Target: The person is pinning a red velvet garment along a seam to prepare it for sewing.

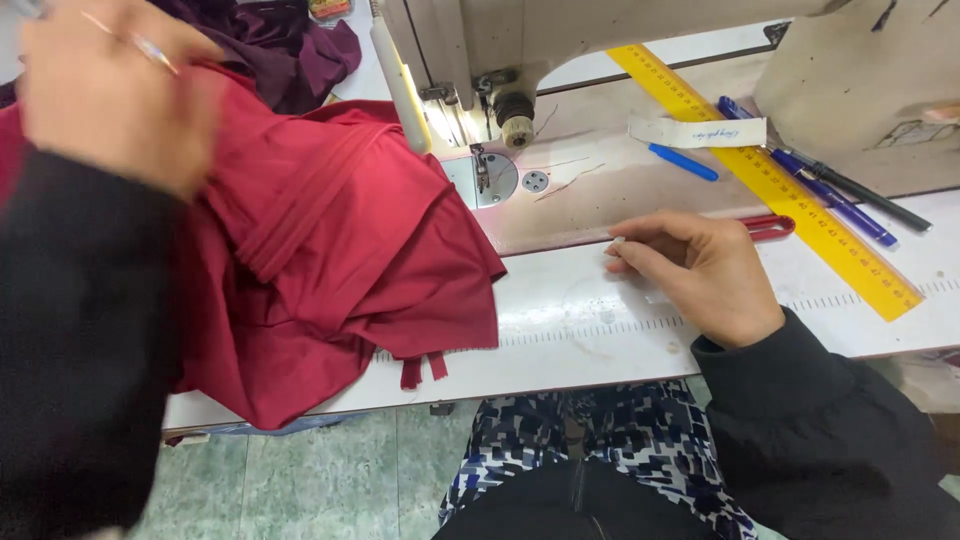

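Note:
My left hand [105, 95] is raised near the camera at the upper left, blurred, pinching a thin pin-like thing with a small bead end above a heap of red fabric [340, 250]. The red fabric lies on the white sewing table [580, 340], left of the sewing machine's needle plate [495, 180]. My right hand [695, 270] rests on the table right of the fabric, fingers curled and pinched at the tips; whether anything is between them is too small to tell. Red-handled scissors [770, 227] lie just behind that hand.
The sewing machine head [500, 50] stands at the top centre. A yellow ruler [770, 180] runs diagonally on the right, with blue pens [820, 190], a black pen [880, 205] and a small white label [700, 132]. Dark purple fabric [290, 50] lies behind the red.

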